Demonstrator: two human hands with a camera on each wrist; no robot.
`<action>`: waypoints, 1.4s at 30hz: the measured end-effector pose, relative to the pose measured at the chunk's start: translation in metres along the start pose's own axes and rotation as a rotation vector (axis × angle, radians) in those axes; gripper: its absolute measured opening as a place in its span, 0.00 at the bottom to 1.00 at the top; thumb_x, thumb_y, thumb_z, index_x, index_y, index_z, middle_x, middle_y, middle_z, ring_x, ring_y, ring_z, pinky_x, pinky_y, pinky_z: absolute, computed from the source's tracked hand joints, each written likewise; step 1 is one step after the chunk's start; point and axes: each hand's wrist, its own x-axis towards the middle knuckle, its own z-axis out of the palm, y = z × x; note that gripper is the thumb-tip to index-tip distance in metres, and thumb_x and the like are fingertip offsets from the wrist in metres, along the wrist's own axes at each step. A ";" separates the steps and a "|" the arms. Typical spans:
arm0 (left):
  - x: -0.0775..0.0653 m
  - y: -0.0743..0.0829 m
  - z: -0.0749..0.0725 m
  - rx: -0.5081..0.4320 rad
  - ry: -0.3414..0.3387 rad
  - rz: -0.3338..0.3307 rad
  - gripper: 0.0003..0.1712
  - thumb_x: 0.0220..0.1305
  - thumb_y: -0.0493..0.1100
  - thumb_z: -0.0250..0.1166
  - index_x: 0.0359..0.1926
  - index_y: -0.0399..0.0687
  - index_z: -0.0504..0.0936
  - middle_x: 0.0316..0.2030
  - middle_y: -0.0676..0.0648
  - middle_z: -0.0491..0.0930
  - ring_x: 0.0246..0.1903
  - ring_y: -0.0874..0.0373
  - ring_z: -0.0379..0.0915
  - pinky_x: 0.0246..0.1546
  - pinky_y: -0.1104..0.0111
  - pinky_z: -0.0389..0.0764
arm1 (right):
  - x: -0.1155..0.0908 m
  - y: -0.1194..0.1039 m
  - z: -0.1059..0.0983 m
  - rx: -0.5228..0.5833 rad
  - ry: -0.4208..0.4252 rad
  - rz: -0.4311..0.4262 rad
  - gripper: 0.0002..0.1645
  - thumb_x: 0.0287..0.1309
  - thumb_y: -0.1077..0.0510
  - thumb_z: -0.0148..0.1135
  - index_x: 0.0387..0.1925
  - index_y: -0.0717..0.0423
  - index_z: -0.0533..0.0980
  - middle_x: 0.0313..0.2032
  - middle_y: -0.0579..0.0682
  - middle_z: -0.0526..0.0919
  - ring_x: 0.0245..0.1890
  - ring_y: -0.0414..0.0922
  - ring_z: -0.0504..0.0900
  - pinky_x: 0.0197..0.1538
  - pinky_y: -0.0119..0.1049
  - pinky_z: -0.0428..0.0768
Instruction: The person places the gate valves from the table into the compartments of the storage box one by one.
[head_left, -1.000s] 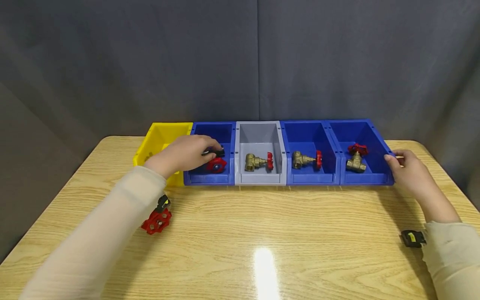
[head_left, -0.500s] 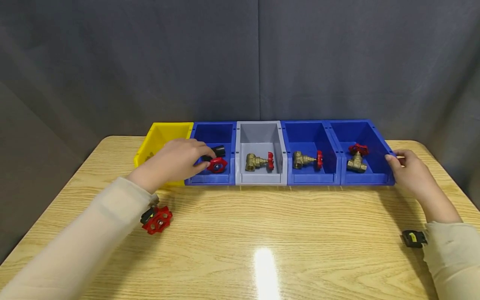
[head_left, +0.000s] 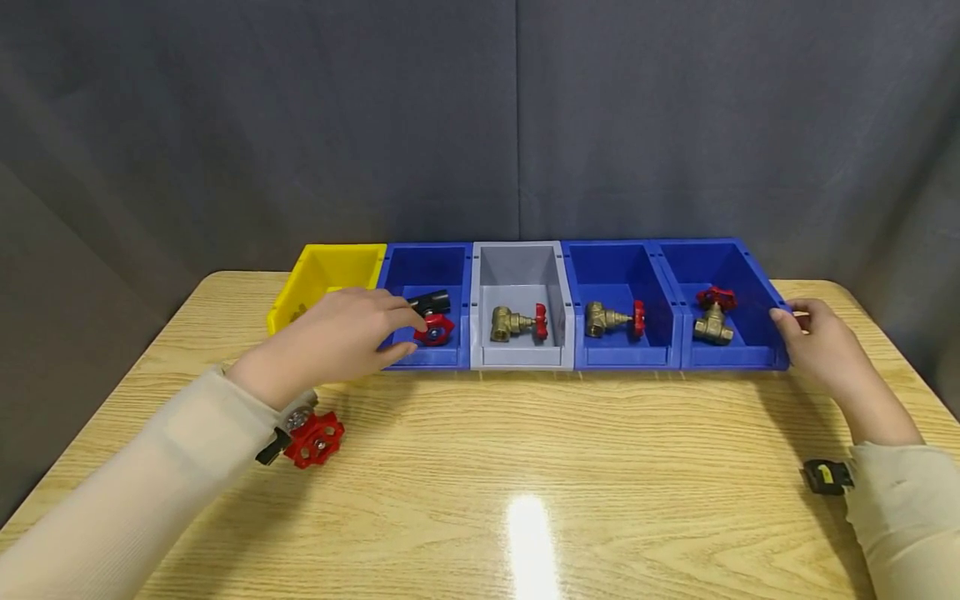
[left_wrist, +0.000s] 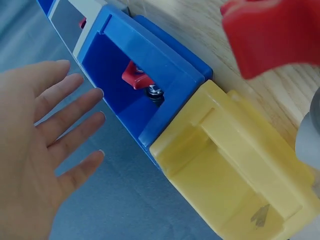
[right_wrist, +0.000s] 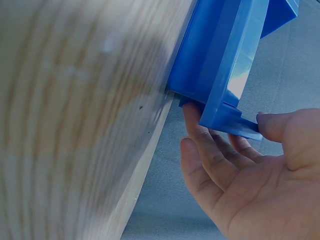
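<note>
My left hand (head_left: pixel 341 333) hovers over the front of the yellow bin (head_left: pixel 296 283) and the blue bin beside it. In the left wrist view its fingers are spread and hold nothing. Inside that blue bin (head_left: pixel 427 358) lies a black-bodied valve (head_left: pixel 432 302) with a red handwheel, close to my fingertips. Under my left wrist, a valve with a red handwheel (head_left: pixel 315 440) and grey metal body rests on the table. My right hand (head_left: pixel 825 346) grips the side of the rightmost blue bin (head_left: pixel 735 358), thumb on the rim and fingers beneath it. A brass valve (head_left: pixel 714 323) lies inside.
Between those bins stand a grey bin (head_left: pixel 521 360) and another blue bin (head_left: pixel 626 360), each with a brass gate valve in it. All the bins form one row along the back of the wooden table (head_left: pixel 600 467). A dark curtain (head_left: pixel 637 125) hangs behind.
My left hand has drawn back left and toward me from the blue bin, leaving the black-bodied valve in it. My right hand keeps its grip on the rightmost bin.
</note>
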 end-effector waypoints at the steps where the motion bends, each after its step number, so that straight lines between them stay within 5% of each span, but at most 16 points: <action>1: -0.001 0.001 0.000 -0.002 0.000 0.004 0.17 0.66 0.50 0.67 0.52 0.48 0.85 0.48 0.47 0.84 0.52 0.47 0.78 0.56 0.51 0.77 | 0.000 0.000 0.000 -0.001 0.001 0.001 0.39 0.78 0.46 0.33 0.63 0.84 0.51 0.56 0.87 0.60 0.55 0.81 0.63 0.55 0.73 0.67; 16: -0.027 0.012 0.000 -0.007 0.032 0.055 0.16 0.65 0.50 0.68 0.50 0.48 0.85 0.45 0.50 0.84 0.46 0.50 0.80 0.53 0.54 0.79 | -0.001 -0.002 0.000 0.003 -0.002 0.015 0.40 0.78 0.45 0.32 0.64 0.83 0.51 0.57 0.87 0.59 0.56 0.81 0.63 0.54 0.72 0.68; 42: -0.055 0.025 0.030 -0.014 0.057 0.072 0.15 0.64 0.51 0.68 0.46 0.48 0.85 0.42 0.51 0.84 0.43 0.52 0.81 0.49 0.55 0.80 | 0.000 0.000 0.001 0.002 0.016 -0.007 0.37 0.78 0.47 0.34 0.62 0.83 0.53 0.56 0.87 0.61 0.56 0.80 0.63 0.56 0.73 0.66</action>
